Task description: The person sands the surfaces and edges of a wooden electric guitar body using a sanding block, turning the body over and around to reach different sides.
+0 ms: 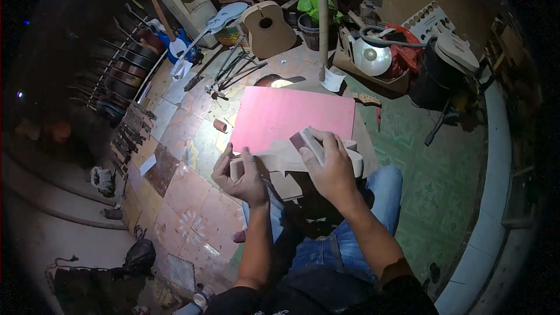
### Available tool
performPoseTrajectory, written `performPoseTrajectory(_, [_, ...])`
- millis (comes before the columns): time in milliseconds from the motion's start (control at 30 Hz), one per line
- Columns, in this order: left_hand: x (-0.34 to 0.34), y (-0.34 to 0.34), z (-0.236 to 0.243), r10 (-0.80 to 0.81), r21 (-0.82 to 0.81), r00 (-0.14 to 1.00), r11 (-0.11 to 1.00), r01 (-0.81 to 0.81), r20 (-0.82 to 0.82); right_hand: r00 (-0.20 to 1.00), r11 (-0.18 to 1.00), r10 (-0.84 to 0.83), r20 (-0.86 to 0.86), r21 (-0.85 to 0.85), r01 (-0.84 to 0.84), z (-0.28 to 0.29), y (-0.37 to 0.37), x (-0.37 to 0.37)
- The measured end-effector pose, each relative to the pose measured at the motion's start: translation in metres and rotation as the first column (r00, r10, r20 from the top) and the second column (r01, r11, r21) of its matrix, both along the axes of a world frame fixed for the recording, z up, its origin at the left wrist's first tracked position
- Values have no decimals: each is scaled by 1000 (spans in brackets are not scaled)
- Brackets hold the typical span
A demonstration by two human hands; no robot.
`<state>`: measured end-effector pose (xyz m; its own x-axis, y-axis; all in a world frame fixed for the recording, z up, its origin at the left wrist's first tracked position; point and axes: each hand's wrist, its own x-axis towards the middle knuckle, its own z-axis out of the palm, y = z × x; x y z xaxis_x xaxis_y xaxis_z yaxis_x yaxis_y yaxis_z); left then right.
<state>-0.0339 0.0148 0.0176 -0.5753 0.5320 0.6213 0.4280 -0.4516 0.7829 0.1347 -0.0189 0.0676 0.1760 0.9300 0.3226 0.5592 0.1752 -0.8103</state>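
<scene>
My left hand (239, 178) grips the left end of a pale, shaped wooden piece (275, 161) lying across in front of me, its thumb and fingers either side of that end. In my right hand (329, 172) is a block wrapped in reddish-brown sandpaper (300, 143), held tilted over the right part of the wooden piece; whether it touches the wood I cannot tell. A pink board (291, 114) lies just beyond the piece. My legs in jeans (382, 192) are below my hands.
Beyond the board stand an unfinished acoustic guitar body (268, 38), a blue guitar (178, 46), a bucket (309, 35) beside a pole (322, 17), and a cluttered box (341, 52). Racked guitars (125, 76) line the left. Tools (227, 76) and a small cylinder (220, 125) lie on the tiles (204, 210).
</scene>
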Motion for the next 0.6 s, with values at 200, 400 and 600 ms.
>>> performPoseTrajectory(200, [41,-3,-22,-242,-189,785,891,413,570,996,997,-24,-81,-79,18,-6,26,14])
performPoseTrajectory(400, [34,20,-36,-300,77,894,953,292,334,999,992,-40,-31,-122,36,-11,36,24])
performPoseTrajectory(600, [13,17,-31,-335,-35,935,939,341,118,998,977,56,-6,-208,-56,-7,44,42])
